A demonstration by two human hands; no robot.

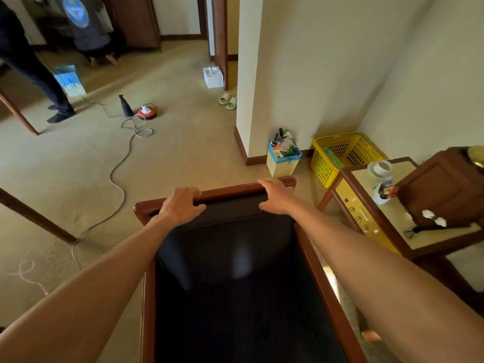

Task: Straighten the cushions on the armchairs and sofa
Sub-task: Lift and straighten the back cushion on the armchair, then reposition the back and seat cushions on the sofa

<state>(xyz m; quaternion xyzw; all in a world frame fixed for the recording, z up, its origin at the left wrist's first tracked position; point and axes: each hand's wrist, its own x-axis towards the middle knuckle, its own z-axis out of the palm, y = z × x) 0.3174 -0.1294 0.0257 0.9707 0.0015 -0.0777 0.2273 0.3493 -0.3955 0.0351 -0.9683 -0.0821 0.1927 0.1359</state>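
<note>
Both hands, left and right, grip the armchair top rail; its dark cushion seems seated, other seats unseen.

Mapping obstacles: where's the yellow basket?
Head view, right of centre: the yellow basket sits on the carpet in the wall corner, between the paper bag and the side table.

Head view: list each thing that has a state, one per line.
left hand: grips the armchair's top rail
right hand: grips the same rail
armchair: upright, dark back cushion seated in the frame
cup: upright on its saucer
yellow basket: upright, against the wall
cable: loose across the carpet
slippers: paired by the doorway
</note>
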